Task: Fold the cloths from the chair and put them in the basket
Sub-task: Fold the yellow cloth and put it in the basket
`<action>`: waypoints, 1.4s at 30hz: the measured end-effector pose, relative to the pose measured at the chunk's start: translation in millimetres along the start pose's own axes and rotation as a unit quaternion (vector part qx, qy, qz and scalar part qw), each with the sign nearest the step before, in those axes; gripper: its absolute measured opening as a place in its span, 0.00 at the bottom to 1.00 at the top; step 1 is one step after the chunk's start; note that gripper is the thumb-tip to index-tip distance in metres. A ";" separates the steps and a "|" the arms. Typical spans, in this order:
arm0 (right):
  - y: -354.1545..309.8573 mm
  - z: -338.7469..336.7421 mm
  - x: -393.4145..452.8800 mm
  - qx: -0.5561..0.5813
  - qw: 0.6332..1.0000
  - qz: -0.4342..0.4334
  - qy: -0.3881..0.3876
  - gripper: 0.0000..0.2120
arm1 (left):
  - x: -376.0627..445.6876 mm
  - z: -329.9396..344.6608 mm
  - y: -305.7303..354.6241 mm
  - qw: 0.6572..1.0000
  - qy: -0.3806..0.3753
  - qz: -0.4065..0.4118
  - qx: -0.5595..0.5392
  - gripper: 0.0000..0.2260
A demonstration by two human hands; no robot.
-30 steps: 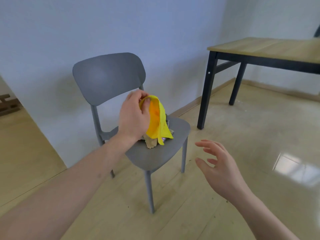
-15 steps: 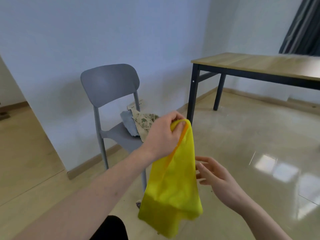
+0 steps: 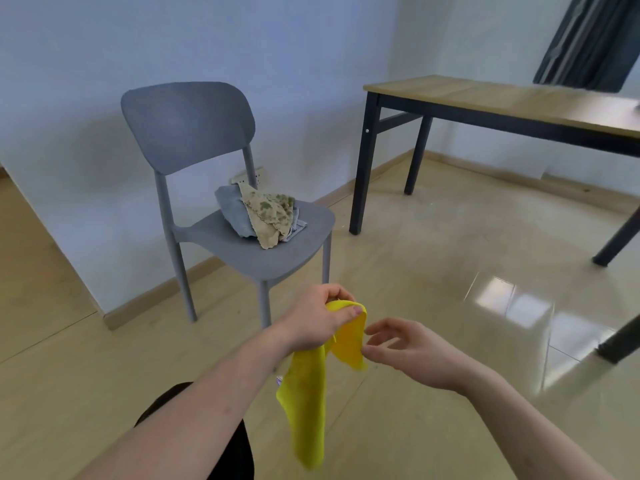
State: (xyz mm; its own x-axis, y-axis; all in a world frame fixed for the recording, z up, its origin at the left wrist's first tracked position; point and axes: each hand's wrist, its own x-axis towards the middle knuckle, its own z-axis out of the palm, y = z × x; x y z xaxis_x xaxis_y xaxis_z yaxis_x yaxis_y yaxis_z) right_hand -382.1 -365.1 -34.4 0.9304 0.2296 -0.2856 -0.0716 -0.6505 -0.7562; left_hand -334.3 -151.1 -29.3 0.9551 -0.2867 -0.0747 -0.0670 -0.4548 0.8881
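Note:
A yellow cloth (image 3: 308, 396) hangs from my left hand (image 3: 317, 322), which pinches its top edge in front of the chair. My right hand (image 3: 408, 351) is beside it, with thumb and forefinger touching the cloth's right edge; whether it grips the cloth is unclear. On the seat of the grey chair (image 3: 187, 123) lies a small pile: a beige cloth with green patches (image 3: 272, 214) on top of a grey-blue cloth (image 3: 230, 209). No basket is in view.
A wooden table with black legs (image 3: 485, 95) stands at the right against the wall. A dark curtain (image 3: 585, 39) hangs at the top right. A wall corner juts out at the left. The glossy floor (image 3: 450, 271) lies between chair and table.
My left hand has lifted the yellow cloth off the chair's pile and carried it back toward me and down. My right hand has come up to the cloth's edge. The view has backed away from the chair.

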 end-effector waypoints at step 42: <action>98.8 -12.1 42.8 -0.200 0.963 0.161 0.084 0.11 | 33.6 -11.7 -64.3 0.959 0.027 -0.032 0.280 0.08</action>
State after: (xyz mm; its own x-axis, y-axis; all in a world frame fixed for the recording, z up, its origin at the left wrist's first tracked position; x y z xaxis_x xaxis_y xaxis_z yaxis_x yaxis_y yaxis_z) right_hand -345.0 -428.3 -114.3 0.9303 -0.1296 -0.3432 -0.2541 -0.9024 -0.3480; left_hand -294.5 -121.7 -83.6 0.9751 -0.2051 -0.0843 -0.1371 -0.8564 0.4978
